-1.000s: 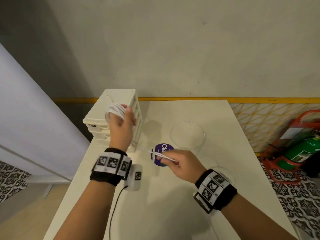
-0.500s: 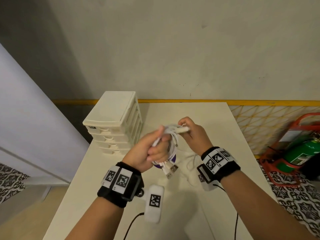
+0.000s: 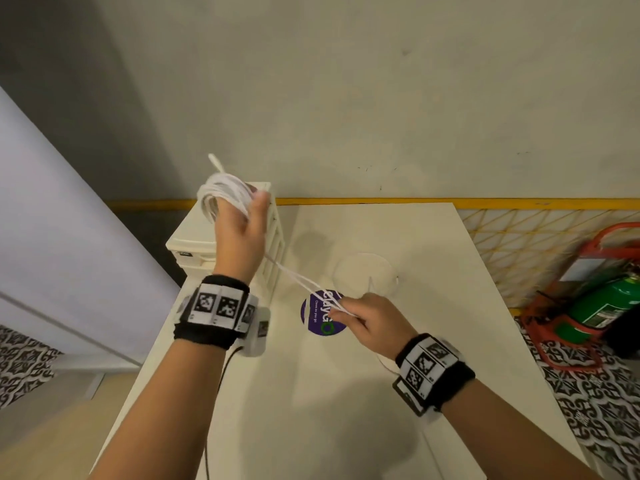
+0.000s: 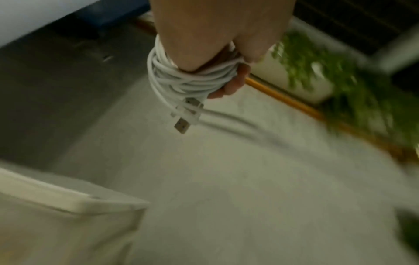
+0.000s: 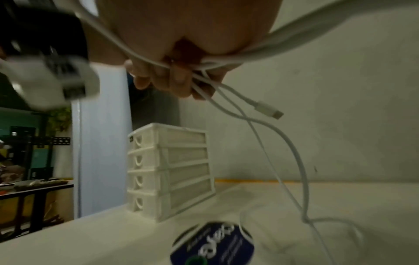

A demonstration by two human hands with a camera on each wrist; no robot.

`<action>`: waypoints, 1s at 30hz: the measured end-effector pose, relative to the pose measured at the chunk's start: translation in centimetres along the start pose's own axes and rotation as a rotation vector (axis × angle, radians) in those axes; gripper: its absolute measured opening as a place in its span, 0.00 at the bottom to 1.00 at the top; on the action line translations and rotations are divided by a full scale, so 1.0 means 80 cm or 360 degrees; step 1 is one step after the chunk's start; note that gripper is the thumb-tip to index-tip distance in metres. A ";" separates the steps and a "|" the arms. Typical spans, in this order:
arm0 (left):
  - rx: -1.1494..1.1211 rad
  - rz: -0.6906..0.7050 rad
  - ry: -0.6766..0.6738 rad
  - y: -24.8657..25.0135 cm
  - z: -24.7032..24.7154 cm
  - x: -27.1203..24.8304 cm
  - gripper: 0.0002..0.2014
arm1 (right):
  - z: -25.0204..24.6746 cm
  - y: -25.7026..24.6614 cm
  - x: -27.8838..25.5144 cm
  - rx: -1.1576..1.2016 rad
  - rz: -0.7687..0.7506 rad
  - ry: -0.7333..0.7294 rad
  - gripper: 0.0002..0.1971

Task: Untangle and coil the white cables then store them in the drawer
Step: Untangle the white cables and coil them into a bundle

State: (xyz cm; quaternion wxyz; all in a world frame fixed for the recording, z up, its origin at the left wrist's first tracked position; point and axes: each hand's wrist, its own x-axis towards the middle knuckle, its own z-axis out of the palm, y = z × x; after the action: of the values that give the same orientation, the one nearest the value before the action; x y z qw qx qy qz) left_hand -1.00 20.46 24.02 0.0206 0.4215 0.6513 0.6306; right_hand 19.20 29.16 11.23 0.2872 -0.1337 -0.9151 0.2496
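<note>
In the head view, the left hand (image 3: 239,233) is raised above the top of the drawer unit (image 3: 273,237), and its fingers carry a bundle of turns of the white cables (image 3: 225,197), with one connector end sticking up from the bundle. From this bundle two free strands run down and away from the drawer unit to the right hand (image 3: 367,320), which pinches them low over the desk (image 3: 346,427), beside a round purple sticker (image 3: 322,313). So the long axis of the free cable goes slanted from the drawer unit to the sticker, and the left hand is the nearer one to the drawers. In the left wrist view, the white cables (image 4: 188,80) are wrapped many times around the fingers of the left hand (image 4: 226,59), and plugs hang below the coil. In the right wrist view, the right hand (image 5: 179,78) has its fingers curled on the strands; a plug and loose loops hang under it, and the drawer unit (image 5: 170,170) stands behind with all four drawers closed. I judge that the coming turn must bring the free part toward the coil.
</note>
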 end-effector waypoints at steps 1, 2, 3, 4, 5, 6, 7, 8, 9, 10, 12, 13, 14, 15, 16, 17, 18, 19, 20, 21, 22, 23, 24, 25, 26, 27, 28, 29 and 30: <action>0.0225 -0.0038 -0.0176 -0.013 0.001 -0.006 0.14 | -0.009 -0.008 0.006 -0.0025 -0.0082 0.0048 0.12; 0.0396 -0.0104 -0.0359 -0.023 0.003 -0.012 0.16 | -0.019 -0.014 0.012 -0.0025 -0.0158 0.0094 0.09; 0.0508 -0.0161 -0.0536 -0.030 0.004 -0.019 0.18 | -0.029 -0.017 0.018 -0.0003 -0.0228 0.0154 0.08; 0.0556 -0.0225 -0.0703 -0.034 0.006 -0.027 0.19 | -0.040 -0.021 0.024 0.0025 -0.0290 0.0230 0.07; 0.0537 -0.0301 -0.0860 -0.036 0.008 -0.037 0.20 | -0.051 -0.024 0.030 0.0037 -0.0337 0.0315 0.08; 0.0442 -0.0390 -0.1011 -0.035 0.010 -0.048 0.22 | -0.062 -0.025 0.037 0.0030 -0.0363 0.0399 0.09; 0.0285 -0.0497 -0.1150 -0.035 0.010 -0.058 0.25 | -0.071 -0.024 0.042 0.0013 -0.0353 0.0462 0.12; 0.0096 -0.0597 -0.1281 -0.031 0.010 -0.068 0.29 | -0.080 -0.020 0.048 -0.0018 -0.0311 0.0478 0.15; -0.0089 -0.0679 -0.1407 -0.029 0.009 -0.075 0.32 | -0.087 -0.013 0.052 -0.0072 -0.0249 0.0446 0.16; -0.0252 -0.0738 -0.1515 -0.025 0.009 -0.081 0.31 | -0.091 -0.003 0.054 -0.0151 -0.0196 0.0390 0.15; -0.0526 -0.0818 -0.1634 -0.018 0.006 -0.087 0.21 | -0.091 0.027 0.054 -0.0288 -0.0125 0.0296 0.14; -0.0685 -0.0840 -0.1650 -0.013 0.005 -0.087 0.18 | -0.091 0.041 0.051 -0.0314 -0.0065 0.0259 0.15; -0.0902 -0.0835 -0.1652 -0.009 0.004 -0.084 0.18 | -0.090 0.053 0.049 -0.0327 0.0035 0.0205 0.18; -0.1176 -0.0818 -0.1627 -0.003 0.003 -0.080 0.21 | -0.087 0.065 0.045 -0.0380 0.0159 0.0118 0.22; -0.1475 -0.0802 -0.1567 0.001 0.002 -0.074 0.24 | -0.081 0.073 0.040 -0.0481 0.0264 -0.0008 0.23; -0.1787 -0.0793 -0.1488 0.005 0.001 -0.065 0.22 | -0.074 0.076 0.034 -0.0590 0.0356 -0.0152 0.22; -0.2077 -0.0775 -0.1393 0.010 0.001 -0.056 0.19 | -0.064 0.077 0.028 -0.0640 0.0423 -0.0276 0.18; -0.2315 -0.0754 -0.1274 0.015 0.002 -0.047 0.17 | -0.054 0.073 0.023 -0.0626 0.0447 -0.0356 0.15; -0.2481 -0.0729 -0.1132 0.020 0.004 -0.038 0.15 | -0.044 0.066 0.020 -0.0576 0.0430 -0.0400 0.13; -0.2576 -0.0704 -0.0963 0.026 0.005 -0.031 0.15 | -0.035 0.056 0.020 -0.0524 0.0396 -0.0418 0.10; -0.2586 -0.0675 -0.0779 0.029 0.007 -0.025 0.15 | -0.027 0.047 0.019 -0.0472 0.0371 -0.0436 0.08; -0.2511 -0.0642 -0.0578 0.034 0.009 -0.020 0.15 | -0.020 0.039 0.019 -0.0426 0.0353 -0.0453 0.07; -0.2358 -0.0602 -0.0361 0.038 0.009 -0.015 0.15 | -0.014 0.033 0.018 -0.0381 0.0334 -0.0459 0.07; -0.2156 -0.0543 -0.0155 0.040 0.008 -0.010 0.16 | -0.010 0.027 0.017 -0.0338 0.0326 -0.0467 0.09; -0.1913 -0.0468 0.0026 0.042 0.005 -0.005 0.16 | -0.007 0.022 0.015 -0.0292 0.0331 -0.0483 0.11; -0.1647 -0.0371 0.0173 0.042 0.002 -0.001 0.15 | -0.006 0.019 0.013 -0.0247 0.0334 -0.0496 0.13; -0.1393 -0.0282 0.0285 0.038 -0.001 0.004 0.13 | -0.006 0.015 0.012 -0.0201 0.0326 -0.0479 0.14; -0.1181 -0.0217 0.0360 0.032 -0.003 0.007 0.10 | -0.008 0.010 0.012 -0.0156 0.0296 -0.0429 0.14; -0.0963 -0.0152 0.0391 0.027 -0.004 0.008 0.08 | -0.011 0.005 0.013 -0.0117 0.0239 -0.0358 0.12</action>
State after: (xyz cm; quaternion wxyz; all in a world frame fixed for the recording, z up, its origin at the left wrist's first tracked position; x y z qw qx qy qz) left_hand -0.47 20.24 26.19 0.0957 0.2860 0.4511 0.8400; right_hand 18.93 30.25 12.13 0.1582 -0.1835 -0.9374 0.2500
